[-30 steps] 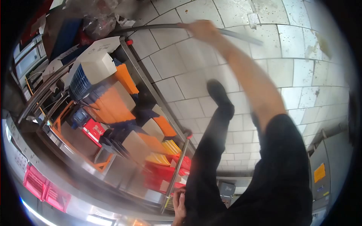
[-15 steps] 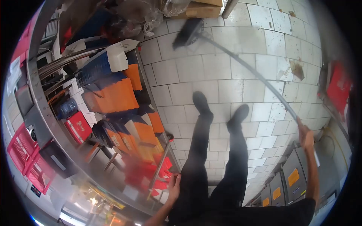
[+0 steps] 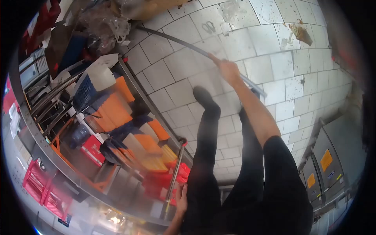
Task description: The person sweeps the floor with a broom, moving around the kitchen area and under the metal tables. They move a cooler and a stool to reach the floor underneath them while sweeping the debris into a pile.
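My right hand is closed around the grey handle of a broom, stretched out over the tiled floor. The handle slants to the upper left; its far end runs under a clear plastic bag and the broom's head is hidden there. Low in the view, my left hand hangs beside the metal shelf post, fingers stretched out and holding nothing I can see. Red packaging lies on the rack just by those fingers.
Orange and blue cartons fill the steel rack on the left. A brown wrapper and scattered crumbs lie on the floor tiles. Cardboard sits at the top. Grey cabinets stand to the right.
My right hand has swung left and forward with the handle. The broom's head, visible on the floor before, has gone out of sight under the plastic. My view has shifted and turned.
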The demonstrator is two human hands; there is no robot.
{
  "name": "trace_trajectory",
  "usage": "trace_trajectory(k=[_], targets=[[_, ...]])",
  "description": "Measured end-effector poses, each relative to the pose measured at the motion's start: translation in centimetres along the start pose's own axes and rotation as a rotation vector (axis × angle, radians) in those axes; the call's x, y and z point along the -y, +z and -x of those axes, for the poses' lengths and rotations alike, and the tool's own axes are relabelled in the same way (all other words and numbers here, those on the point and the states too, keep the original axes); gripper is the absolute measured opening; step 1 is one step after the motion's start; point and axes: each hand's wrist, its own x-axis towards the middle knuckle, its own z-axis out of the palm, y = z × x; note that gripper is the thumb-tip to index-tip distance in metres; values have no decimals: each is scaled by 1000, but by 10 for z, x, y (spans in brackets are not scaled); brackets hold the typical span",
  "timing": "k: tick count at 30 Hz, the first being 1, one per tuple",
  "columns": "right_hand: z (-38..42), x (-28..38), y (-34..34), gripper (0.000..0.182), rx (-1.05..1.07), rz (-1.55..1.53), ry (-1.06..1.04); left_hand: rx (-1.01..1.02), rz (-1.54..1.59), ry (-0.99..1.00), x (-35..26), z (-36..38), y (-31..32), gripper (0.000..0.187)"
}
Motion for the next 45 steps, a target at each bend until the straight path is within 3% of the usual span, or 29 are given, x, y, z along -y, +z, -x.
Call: trace_trajectory(k=[1,4,7,9,12,15,16,18,21,22,24,26,27,29,30,32,34,35,37,38,40,42,43,44,45], targets=[[26,-12,21,62,-47,27,21,15,27,10,-2,2,2,24],[136,-57,12,56,77,26,175,54,30,21,1,0,4,24],[266,-91,-28,58,-23,9,222,58,4,38,-13,7,8,25],[345,-101,-64,60,23,23,351,85,92,33,8,0,8,26],[422,-89,-130,48,115,-56,436,105,103,26,-2,1,6,28],[460,-83,-184,46,60,-62,436,98,12,134,-26,-18,5,29],[466,-80,-194,46,64,-52,450,76,-23,385,-10,-45,9,28],[472,-74,-206,45,90,-61,464,40,-22,416,-27,-88,33,27],[452,-68,-203,45,46,-72,391,252,-181,500,-116,-134,90,24],[441,-64,-202,41,79,-145,454,339,-280,555,-133,-156,113,23],[439,-72,-178,40,47,-229,451,387,-400,839,-132,-226,171,23],[422,-82,-164,36,-66,-322,414,433,-444,818,-138,-306,231,24],[416,-92,-163,37,-25,-323,435,371,-556,820,-149,-351,263,24],[401,-116,-158,37,-33,-356,420,202,-408,786,-203,-405,307,24],[395,-132,-151,37,-26,-361,406,-7,-480,814,-231,-433,328,23],[398,-157,-144,36,-2,-403,455,-250,-327,830,-279,-498,361,19],[388,-177,-138,36,6,-390,455,-397,-223,815,-334,-537,383,27],[390,-181,-137,35,14,-373,479,-545,-217,893,-354,-548,395,41],[394,-188,-129,37,31,-381,512,-556,-283,756,-402,-531,397,68],[394,-191,-123,39,22,-374,544,-573,-293,751,-413,-535,400,68],[396,-188,-116,38,20,-357,567,-520,-278,561,-424,-550,406,85],[397,-188,-111,38,23,-305,574,-424,-204,549,-414,-584,414,78],[398,-186,-111,38,34,-331,533,-533,-300,632,-403,-608,424,66],[396,-184,-110,39,12,-347,571,-729,-305,955,-384,-627,429,36],[394,-180,-112,40,-8,-359,614,-802,-320,1003,-371,-638,435,29]])
